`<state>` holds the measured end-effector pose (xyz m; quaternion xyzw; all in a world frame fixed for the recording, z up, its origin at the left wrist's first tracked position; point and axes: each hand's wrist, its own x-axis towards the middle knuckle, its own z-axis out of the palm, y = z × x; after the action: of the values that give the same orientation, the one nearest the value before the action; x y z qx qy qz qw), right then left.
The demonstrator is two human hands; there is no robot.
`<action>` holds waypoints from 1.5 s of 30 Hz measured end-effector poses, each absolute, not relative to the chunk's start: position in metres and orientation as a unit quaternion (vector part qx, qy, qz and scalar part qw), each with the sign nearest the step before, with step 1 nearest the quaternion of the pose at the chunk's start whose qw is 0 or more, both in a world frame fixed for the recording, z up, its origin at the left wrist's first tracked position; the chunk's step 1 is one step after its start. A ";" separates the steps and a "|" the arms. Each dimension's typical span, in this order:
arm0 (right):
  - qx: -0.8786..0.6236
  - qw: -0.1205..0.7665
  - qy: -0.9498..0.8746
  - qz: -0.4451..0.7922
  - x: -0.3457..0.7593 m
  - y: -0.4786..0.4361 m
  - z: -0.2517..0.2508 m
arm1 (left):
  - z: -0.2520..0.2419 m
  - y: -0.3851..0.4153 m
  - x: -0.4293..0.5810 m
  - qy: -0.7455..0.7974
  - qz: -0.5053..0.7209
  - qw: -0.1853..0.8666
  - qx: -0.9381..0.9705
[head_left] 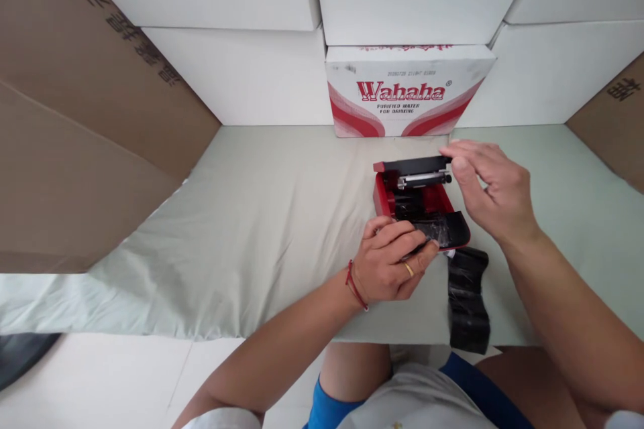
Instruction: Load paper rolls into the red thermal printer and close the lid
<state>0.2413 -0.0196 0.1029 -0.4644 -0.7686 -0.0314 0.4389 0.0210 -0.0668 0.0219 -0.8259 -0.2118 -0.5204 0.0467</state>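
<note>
A small red-and-black device that looks like a label printer (380, 198) sits on the cloth with its lid (415, 165) raised. A metal bar and dark roller (423, 179) show beneath the lid, and something black and shiny lies inside. My left hand (395, 258) is curled over the device's front edge, gripping it, with its fingertips on a dark film-like surface. My right hand (496, 188) pinches the right end of the lid between thumb and fingers. From the front of the device a wavy black strip (467, 298) hangs over the table edge.
A pale green cloth (272, 194) covers the table. Behind the device stands a white-and-red Wahaba-style water carton (402, 114), lettered "Wahaha". White boxes (272, 74) form the back wall. Brown cartons stand at left (90, 127) and right (616, 117).
</note>
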 end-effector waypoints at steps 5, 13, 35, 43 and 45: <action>-0.458 0.418 -0.783 0.055 0.256 -0.062 0.085 | 0.025 -0.068 0.022 -0.223 -0.535 0.069 -0.812; -0.479 0.415 -0.766 0.105 0.261 -0.076 0.059 | 0.021 -0.063 0.018 -0.244 -0.549 0.012 -0.799; -0.428 0.462 -0.777 0.005 0.238 -0.113 0.057 | -0.007 -0.027 0.005 -0.308 -0.582 -0.444 -0.607; -0.408 0.470 -0.783 -0.025 0.241 -0.115 0.045 | -0.019 -0.022 0.003 -0.260 -0.496 -0.584 -0.588; -0.391 0.468 -0.792 0.001 0.244 -0.110 0.056 | -0.021 -0.021 0.002 -0.269 -0.504 -0.565 -0.595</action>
<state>0.2437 -0.1098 0.0564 -0.3912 -0.7924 0.0011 0.4681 0.0024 -0.0206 -0.0214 -0.5953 -0.2692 -0.5044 -0.5646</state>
